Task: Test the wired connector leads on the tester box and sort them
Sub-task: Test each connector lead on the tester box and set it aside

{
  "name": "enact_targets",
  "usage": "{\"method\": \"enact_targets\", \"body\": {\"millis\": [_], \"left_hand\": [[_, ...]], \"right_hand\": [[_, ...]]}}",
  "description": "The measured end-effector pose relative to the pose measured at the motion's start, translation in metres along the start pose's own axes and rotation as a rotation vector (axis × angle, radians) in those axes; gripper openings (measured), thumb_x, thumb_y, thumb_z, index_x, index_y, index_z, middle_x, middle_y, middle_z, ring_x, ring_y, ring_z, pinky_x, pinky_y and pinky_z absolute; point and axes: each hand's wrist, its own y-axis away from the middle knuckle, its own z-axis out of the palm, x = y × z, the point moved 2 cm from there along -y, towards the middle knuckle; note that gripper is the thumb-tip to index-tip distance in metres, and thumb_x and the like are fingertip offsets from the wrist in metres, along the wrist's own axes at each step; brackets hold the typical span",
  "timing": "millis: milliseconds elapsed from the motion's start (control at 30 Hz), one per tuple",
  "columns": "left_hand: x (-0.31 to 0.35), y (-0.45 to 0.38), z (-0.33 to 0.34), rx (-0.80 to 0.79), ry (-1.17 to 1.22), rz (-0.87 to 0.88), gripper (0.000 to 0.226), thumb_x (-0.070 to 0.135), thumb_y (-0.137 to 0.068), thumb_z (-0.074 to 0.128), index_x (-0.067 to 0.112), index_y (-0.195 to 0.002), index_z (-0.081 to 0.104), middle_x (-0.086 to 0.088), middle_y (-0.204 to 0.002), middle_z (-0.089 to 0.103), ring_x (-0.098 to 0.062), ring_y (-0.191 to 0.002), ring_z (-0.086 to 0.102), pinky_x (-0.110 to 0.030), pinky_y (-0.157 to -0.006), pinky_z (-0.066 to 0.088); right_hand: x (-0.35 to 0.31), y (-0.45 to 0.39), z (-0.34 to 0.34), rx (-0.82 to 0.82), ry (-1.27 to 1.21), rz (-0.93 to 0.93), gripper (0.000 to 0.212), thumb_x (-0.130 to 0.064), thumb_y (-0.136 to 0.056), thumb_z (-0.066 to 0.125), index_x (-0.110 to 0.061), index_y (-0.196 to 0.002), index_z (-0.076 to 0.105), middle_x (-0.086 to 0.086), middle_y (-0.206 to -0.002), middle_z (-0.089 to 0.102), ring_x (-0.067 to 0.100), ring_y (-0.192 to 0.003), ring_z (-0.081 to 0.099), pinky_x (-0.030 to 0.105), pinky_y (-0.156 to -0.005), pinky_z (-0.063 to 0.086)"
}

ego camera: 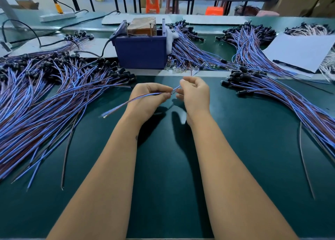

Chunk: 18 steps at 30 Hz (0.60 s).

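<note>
Bare forearms reach over green tabletop (166, 176). Left hand (150, 96) pinches blue-and-red wired lead (137, 98), loose end trailing left; right hand (194, 93), fingers curled, grips same lead's far end. Lead piles (45, 98) flank both sides. Beyond, blue tester box (140, 52) at tabletop centre.

A white power strip (57, 16) with an orange plug is lying at the far left of the green bench (163, 167). White paper sheets (301, 51) are resting at right. Orange plastic stools (152, 2) are standing beyond, beside brown cardboard boxes (306, 0).
</note>
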Motion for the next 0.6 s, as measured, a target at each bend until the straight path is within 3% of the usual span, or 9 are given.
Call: {"method": "enact_targets", "body": {"millis": [100,167,233,333,467,600], "left_hand": [[0.004,0.006,0.011,-0.152,0.031,0.034,0.025,-0.010,-0.082,0.068,0.011,-0.091,0.076,-0.004,-0.090,0.077,-0.006,-0.083,0.066,-0.021,-0.083,0.053],[0.006,0.008,0.018,-0.254,-0.034,0.087,0.029,-0.014,-0.081,0.065,0.009,-0.096,0.076,-0.015,-0.100,0.075,-0.012,-0.088,0.063,-0.033,-0.087,0.052],[0.007,0.009,0.025,-0.344,-0.134,0.176,0.036,-0.017,-0.081,0.059,0.010,-0.099,0.075,-0.015,-0.100,0.074,-0.012,-0.088,0.064,-0.034,-0.087,0.052],[0.006,0.010,0.029,-0.317,-0.215,0.175,0.056,-0.022,-0.072,0.044,0.013,-0.106,0.072,-0.007,-0.098,0.075,-0.011,-0.093,0.069,-0.030,-0.092,0.054],[-0.001,0.005,0.026,-0.213,-0.216,0.088,0.051,-0.015,-0.080,0.046,0.026,-0.097,0.069,0.004,-0.089,0.074,-0.016,-0.089,0.068,-0.034,-0.093,0.053],[-0.002,0.007,0.025,-0.198,-0.210,0.040,0.046,-0.005,-0.087,0.048,0.036,-0.090,0.069,0.014,-0.085,0.073,-0.012,-0.090,0.067,-0.026,-0.088,0.050]], "right_hand": [[-0.001,-0.002,-0.003,0.037,-0.128,0.057,0.011,0.001,-0.093,0.054,-0.010,-0.093,0.056,0.005,-0.079,0.059,0.015,-0.060,0.063,0.030,-0.065,0.056],[-0.001,-0.001,-0.005,0.060,-0.156,0.070,0.016,0.006,-0.092,0.054,-0.010,-0.089,0.056,0.007,-0.078,0.060,0.013,-0.058,0.063,0.023,-0.056,0.054],[-0.001,-0.002,-0.008,0.077,-0.139,0.065,0.018,0.008,-0.092,0.052,-0.009,-0.089,0.058,0.007,-0.078,0.060,0.012,-0.057,0.062,0.021,-0.056,0.054],[-0.003,-0.005,-0.016,0.112,-0.056,0.008,0.019,0.007,-0.092,0.052,-0.009,-0.090,0.061,0.003,-0.075,0.060,0.009,-0.056,0.060,0.019,-0.055,0.052],[-0.009,-0.016,-0.040,0.203,0.042,-0.067,0.024,0.004,-0.092,0.055,-0.017,-0.082,0.062,-0.002,-0.071,0.062,0.007,-0.054,0.060,0.020,-0.057,0.048],[-0.017,-0.032,-0.087,0.298,0.163,-0.123,0.023,0.005,-0.088,0.059,-0.016,-0.083,0.066,-0.005,-0.071,0.062,0.006,-0.060,0.055,0.019,-0.064,0.045]]}}
